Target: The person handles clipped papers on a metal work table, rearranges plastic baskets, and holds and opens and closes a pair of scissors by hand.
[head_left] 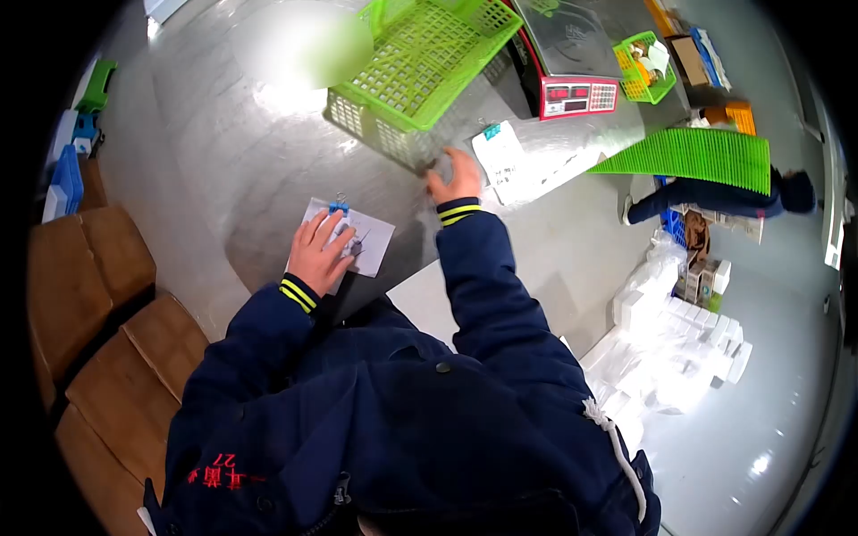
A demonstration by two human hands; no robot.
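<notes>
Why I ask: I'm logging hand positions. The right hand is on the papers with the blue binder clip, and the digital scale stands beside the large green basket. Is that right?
Not quite: the head view shows the left hand, not the right, on the papers with the blue binder clip. The digital scale does stand beside the large green basket.

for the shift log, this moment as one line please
left hand: over blue-clipped paper | right hand: beside teal-clipped paper | green basket: on metal table
</notes>
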